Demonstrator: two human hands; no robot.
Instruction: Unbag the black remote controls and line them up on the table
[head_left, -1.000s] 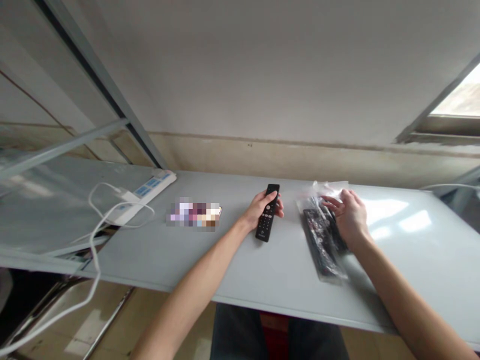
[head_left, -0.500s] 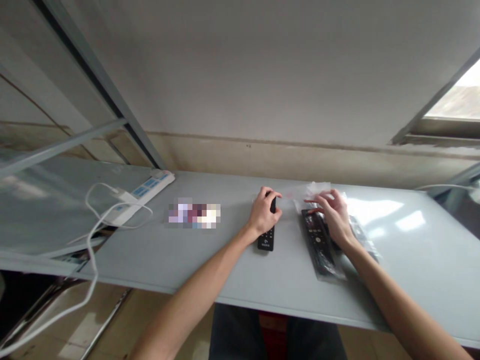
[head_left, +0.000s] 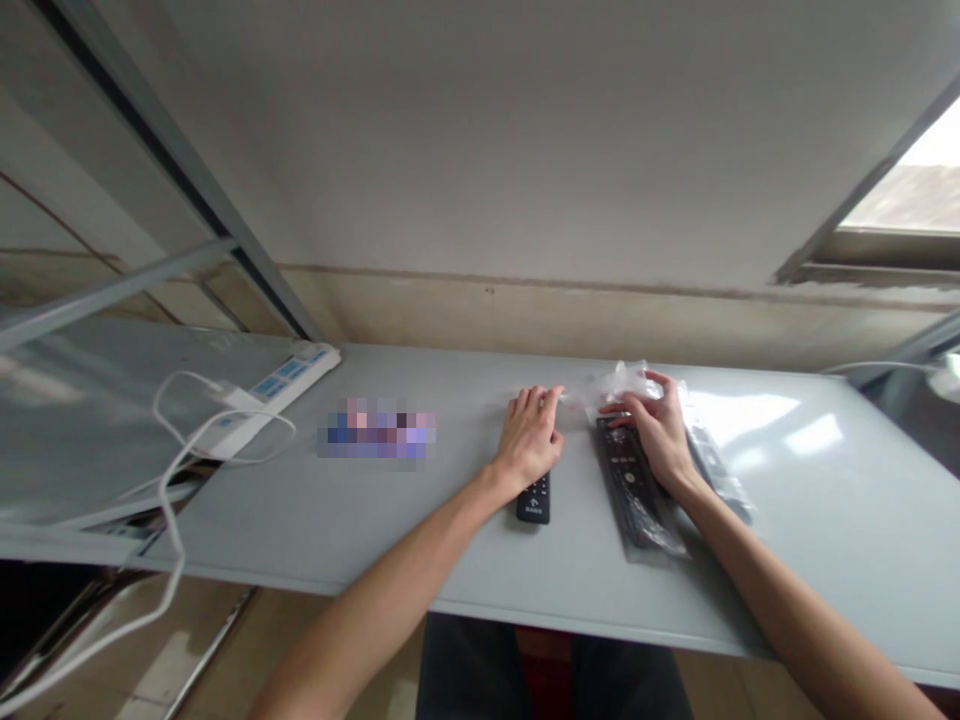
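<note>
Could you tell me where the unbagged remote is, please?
In the head view, the unbagged remote lies on the table beneath the left hand, left of the bagged remote.

- remote (head_left: 533,500): black, with white markings
- second remote (head_left: 626,480): black, dotted with pale buttons, inside a clear bag (head_left: 630,382)
- worktop (head_left: 450,540): pale grey
- power strip (head_left: 281,393): white with blue panels
- cable (head_left: 171,500): white
- pixelated item (head_left: 375,430): blue, purple and pink squares (blurred, so only roughly)

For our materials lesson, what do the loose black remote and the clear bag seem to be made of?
The black remote control looks like matte moulded plastic: dull, no metallic sheen. The bag looks like thin plastic film: clear, crinkled and glinting, with remotes showing through.
</note>
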